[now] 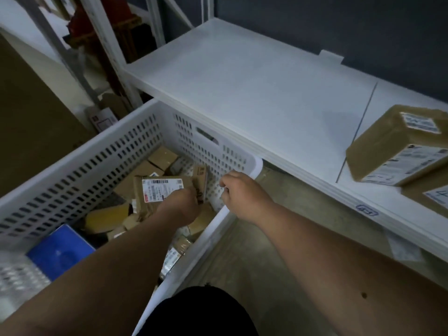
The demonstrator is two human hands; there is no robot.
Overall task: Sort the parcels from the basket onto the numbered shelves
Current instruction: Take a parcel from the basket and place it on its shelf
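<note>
Head view looks steeply down, close above basket.

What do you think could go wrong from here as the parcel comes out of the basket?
The left hand grips the labelled parcel by one end only, so it might slip back among the loose boxes. The right hand hangs over the basket rim and may snag. The shelf number tag is blurred, so misplacement is possible.

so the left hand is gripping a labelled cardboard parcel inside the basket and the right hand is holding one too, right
Not quite. The left hand does grip a labelled cardboard parcel inside the basket, but the right hand holds no parcel: the head view shows it loosely curled above the basket's near rim.
</note>
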